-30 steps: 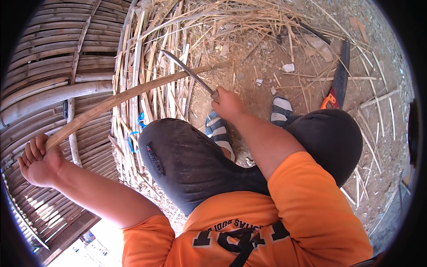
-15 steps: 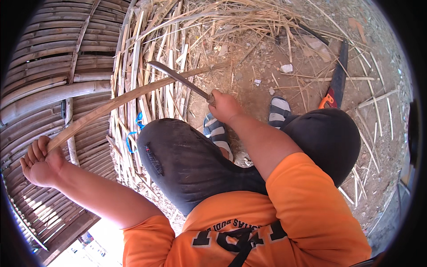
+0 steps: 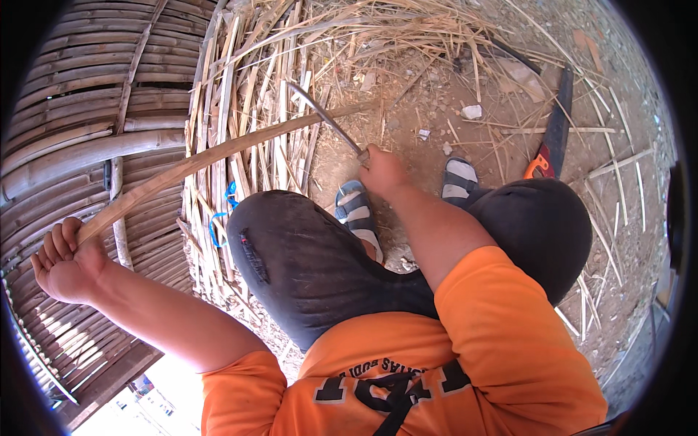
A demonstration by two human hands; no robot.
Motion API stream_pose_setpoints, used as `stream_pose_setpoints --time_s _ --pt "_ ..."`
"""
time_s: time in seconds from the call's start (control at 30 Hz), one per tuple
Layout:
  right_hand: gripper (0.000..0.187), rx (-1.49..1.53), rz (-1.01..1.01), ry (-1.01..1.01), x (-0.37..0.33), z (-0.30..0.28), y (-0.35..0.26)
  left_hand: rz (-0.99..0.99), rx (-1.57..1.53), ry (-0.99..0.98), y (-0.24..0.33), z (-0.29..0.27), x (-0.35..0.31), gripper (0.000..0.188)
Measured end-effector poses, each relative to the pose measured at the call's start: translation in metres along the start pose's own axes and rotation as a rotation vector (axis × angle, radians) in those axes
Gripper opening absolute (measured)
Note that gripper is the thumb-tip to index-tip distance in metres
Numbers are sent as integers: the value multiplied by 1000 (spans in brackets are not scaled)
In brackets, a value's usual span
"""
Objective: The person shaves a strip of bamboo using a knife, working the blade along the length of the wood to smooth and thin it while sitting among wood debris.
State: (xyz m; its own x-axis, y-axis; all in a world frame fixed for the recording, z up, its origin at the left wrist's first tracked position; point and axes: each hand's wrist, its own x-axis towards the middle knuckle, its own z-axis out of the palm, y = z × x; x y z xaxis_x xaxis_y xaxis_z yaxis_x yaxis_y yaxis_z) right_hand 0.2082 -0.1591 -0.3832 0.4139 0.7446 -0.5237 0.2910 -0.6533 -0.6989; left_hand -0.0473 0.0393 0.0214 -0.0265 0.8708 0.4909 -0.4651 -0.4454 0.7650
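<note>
Strip (image 3: 218,150) of pale wood or bamboo is seen running from the left edge area of the frame toward the upper centre. Its near end is gripped by the left hand (image 3: 76,265) at the left of the frame, with fingers curled and thumb set against it. A long knife (image 3: 338,128) is held by the right hand (image 3: 383,171), near the centre, with fingers closed round the handle. The strip is crossed by the blade; whether contact is made cannot be told. A pile of split lengths (image 3: 225,80) is noted at upper left of centre, with a blue band (image 3: 216,229) beside its lower part. A saw (image 3: 557,127) with an orange handle is laid at upper right. Slatted bamboo (image 3: 65,80) is observed at upper left.
</note>
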Motion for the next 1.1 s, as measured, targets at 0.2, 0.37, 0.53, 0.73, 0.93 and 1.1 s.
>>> stream_pose_setpoints --time_s 0.2,0.37,0.53,0.73,0.93,1.1 --pt "40 24 175 120 29 27 40 29 74 106 -9 23 -11 44" --pt "38 -21 80 70 11 16 28 48 79 93 -4 6 -9 43" --pt "33 2 125 148 12 20 37 61 107 144 -10 23 -13 42" --pt "36 -4 263 118 15 25 40 33 110 152 -10 11 -9 43" --pt "40 -89 -28 25 3 8 24 49 137 155 -10 6 -8 43" --pt "49 -46 330 12 27 22 53 58 145 241 -17 19 -11 43"
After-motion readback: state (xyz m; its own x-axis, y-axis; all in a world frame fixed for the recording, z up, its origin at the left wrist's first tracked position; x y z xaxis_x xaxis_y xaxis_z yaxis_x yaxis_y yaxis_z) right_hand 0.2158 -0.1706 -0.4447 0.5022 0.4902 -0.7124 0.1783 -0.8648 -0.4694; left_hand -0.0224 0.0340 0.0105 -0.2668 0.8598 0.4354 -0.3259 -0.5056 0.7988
